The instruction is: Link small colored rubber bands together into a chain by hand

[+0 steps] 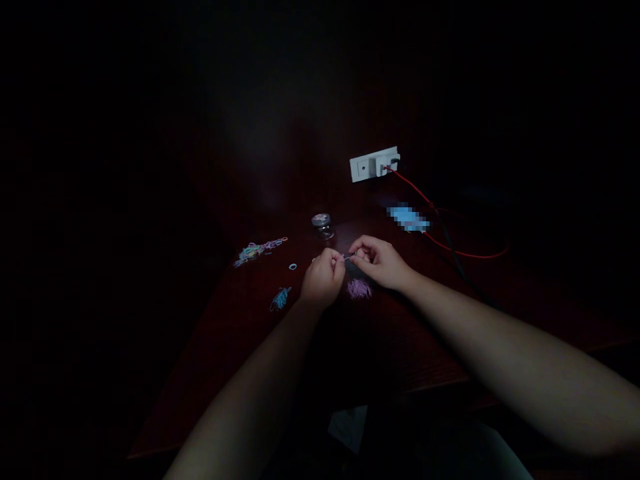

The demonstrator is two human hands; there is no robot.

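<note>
Over the middle of the dark red table, my two hands meet closely at fingertip height. My left hand is closed in a pinch, with a small pink-purple rubber band at its fingertips. Fingers bent, my right hand pinches one end of a thin pale piece that spans the gap between the hands; its kind is too small to make out. Just below the fingers lies a pile of purple rubber bands. Left of my left wrist is a small bunch of blue rubber bands.
A small clear jar with a lid stands behind my hands. Mixed coloured rubber bands and a single pale ring lie to the left. A red cable runs from the wall socket towards a blurred blue object.
</note>
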